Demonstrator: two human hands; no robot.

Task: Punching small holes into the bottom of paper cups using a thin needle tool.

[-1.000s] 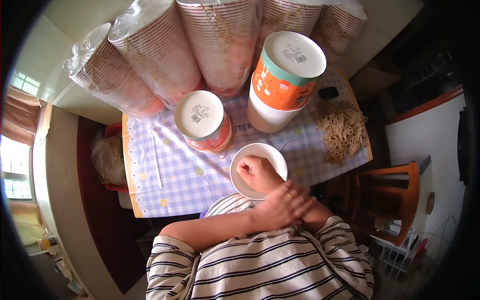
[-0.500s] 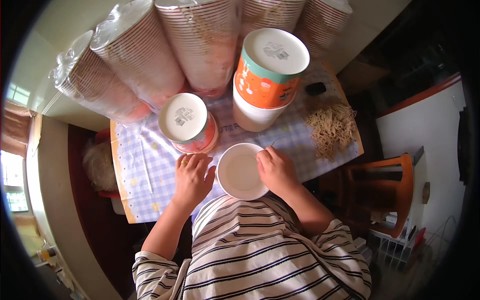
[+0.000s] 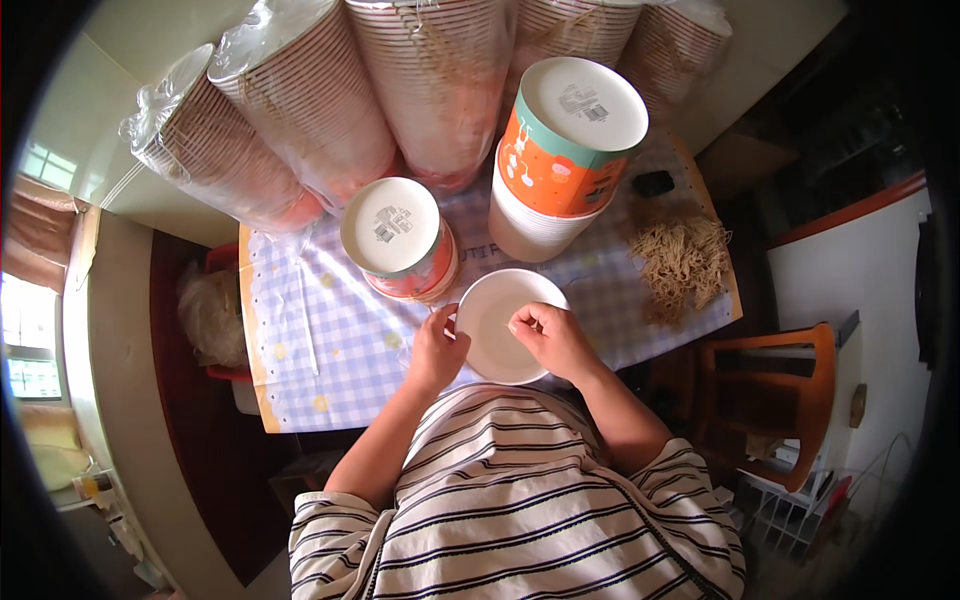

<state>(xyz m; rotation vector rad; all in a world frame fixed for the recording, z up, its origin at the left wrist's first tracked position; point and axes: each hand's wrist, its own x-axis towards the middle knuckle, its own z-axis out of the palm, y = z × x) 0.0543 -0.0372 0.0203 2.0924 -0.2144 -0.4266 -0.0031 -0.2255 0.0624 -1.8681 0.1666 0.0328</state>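
Note:
A white paper bowl (image 3: 489,369) stands mouth up at the table's near edge, against my striped shirt. My left hand (image 3: 437,352) is at its left rim, with thumb and curled fingers closed on the edge. Over the bowl's right side, my right hand (image 3: 552,340) makes a pinch, fingertips above the inside. What the pinch holds, if anything, is too small to make out. Beyond my left hand a short upside-down stack of orange paper bowls (image 3: 393,226) stands. A taller upside-down stack (image 3: 560,165), orange and green on top with white rims below, rises behind the bowl.
Tall plastic-wrapped stacks of bowls (image 3: 430,90) line the back. A tangled heap of thin tan strands (image 3: 682,262) lies at the right, near a small black object (image 3: 653,183). The checked tablecloth (image 3: 350,345) covers the table. An orange-brown wooden chair (image 3: 815,400) stands at the right.
My left hand has come in from beside the bowl to its left rim. My right fingertips have moved inward over the bowl. The whole view has shifted slightly.

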